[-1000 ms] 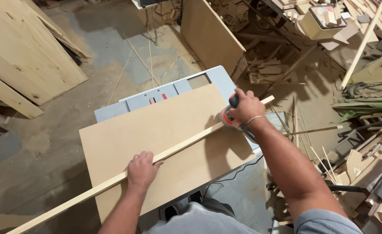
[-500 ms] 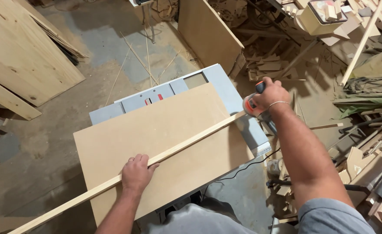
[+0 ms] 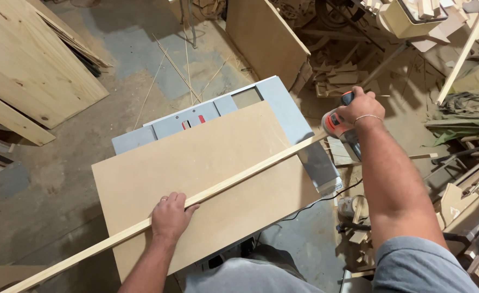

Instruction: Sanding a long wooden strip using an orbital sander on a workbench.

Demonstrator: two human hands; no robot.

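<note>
**Sander Reached the End of the Strip**

A woodworker's left hand (image 3: 170, 217) pressed a long wooden strip (image 3: 234, 179) flat against a brown fibreboard panel (image 3: 207, 179), fingers curled over the strip's far edge and thumb on the near side, a grip closed on the wood. The right hand (image 3: 361, 106) was wrapped tight around an orange-and-black power sander (image 3: 334, 123), which sat at the strip's far tip, just past the panel's right edge and well apart from the left hand. The strip ran diagonally, its near end jutting out beyond the panel toward the lower left, over the floor.

The pass along the strip appeared to be at its end, with the tool leaving the wood. A further pass would likely call for the left hand to keep the strip pinned while the right brought the sander back along it, level and without tipping over the tip.

By count: one strip in hand, one sander, one panel, one grey bench (image 3: 283, 100) beneath it, two hands at work. Pale boards (image 3: 27, 70) leaned away to the left, and a heap of offcuts (image 3: 456, 190), too jumbled to count, lay beyond the right hand.
</note>
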